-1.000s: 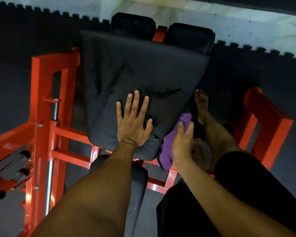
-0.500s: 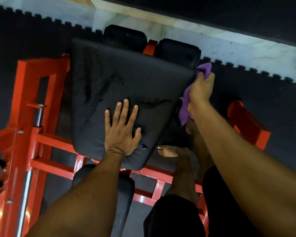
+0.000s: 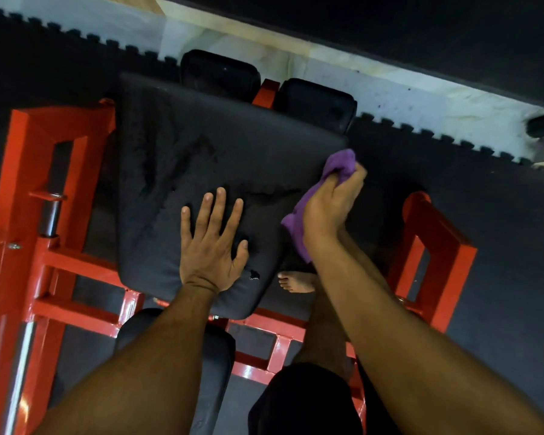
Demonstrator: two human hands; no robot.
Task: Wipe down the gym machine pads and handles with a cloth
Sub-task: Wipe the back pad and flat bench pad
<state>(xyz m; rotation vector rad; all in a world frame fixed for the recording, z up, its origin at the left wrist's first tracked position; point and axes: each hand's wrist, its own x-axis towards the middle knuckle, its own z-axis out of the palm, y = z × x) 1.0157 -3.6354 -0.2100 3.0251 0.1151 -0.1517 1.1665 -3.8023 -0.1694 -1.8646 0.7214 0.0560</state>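
- The left hand [image 3: 212, 246] is lying flat on the pad [image 3: 220, 171], fingers spread, near its front edge.
- The right hand [image 3: 330, 205] is gripping the cloth [image 3: 339, 161] at the pad's right edge, fingers curled.

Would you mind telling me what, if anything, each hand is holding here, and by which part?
The right hand grips the purple cloth bunched around its middle, both ends sticking out. The left hand holds nothing; it lies flat on the black pad.
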